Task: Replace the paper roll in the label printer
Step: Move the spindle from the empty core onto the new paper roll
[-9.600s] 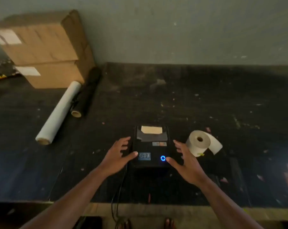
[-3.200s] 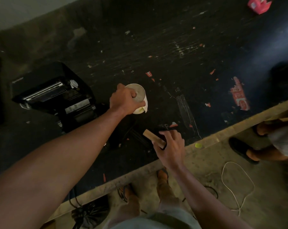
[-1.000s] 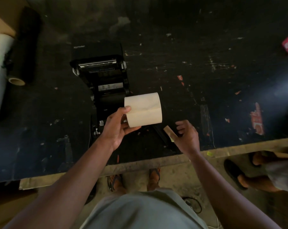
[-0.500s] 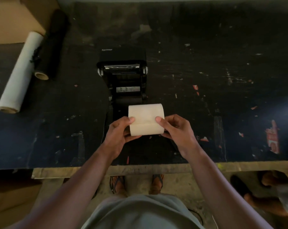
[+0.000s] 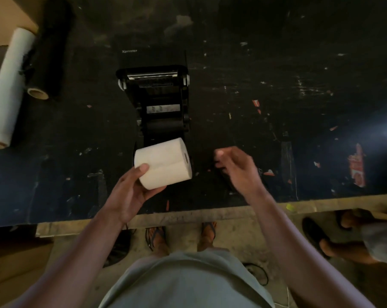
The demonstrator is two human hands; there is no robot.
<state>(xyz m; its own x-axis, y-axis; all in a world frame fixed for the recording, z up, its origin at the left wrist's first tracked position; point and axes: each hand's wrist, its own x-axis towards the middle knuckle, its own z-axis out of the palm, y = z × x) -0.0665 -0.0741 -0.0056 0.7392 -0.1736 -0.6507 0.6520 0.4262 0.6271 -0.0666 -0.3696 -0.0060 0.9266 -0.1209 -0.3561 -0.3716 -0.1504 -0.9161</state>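
Observation:
The black label printer [image 5: 159, 101] stands on the dark table with its lid swung open toward the back, and its paper bay looks bare. My left hand [image 5: 130, 187] grips a cream paper roll [image 5: 163, 163] from below, just in front of the printer's open bay, with the core hole facing right. My right hand [image 5: 234, 167] hovers to the right of the roll, apart from it, fingers loosely curled and holding nothing that I can see.
A white film roll [image 5: 8, 85] and a black film roll [image 5: 48, 50] lie at the far left by a cardboard box [image 5: 8, 18]. The table's wooden front edge [image 5: 188, 214] runs below my hands. Another person's feet [image 5: 321, 236] stand at the right.
My right hand has let go of the roll and drawn away to the right. The left hand alone now holds the roll, turned so its core end shows.

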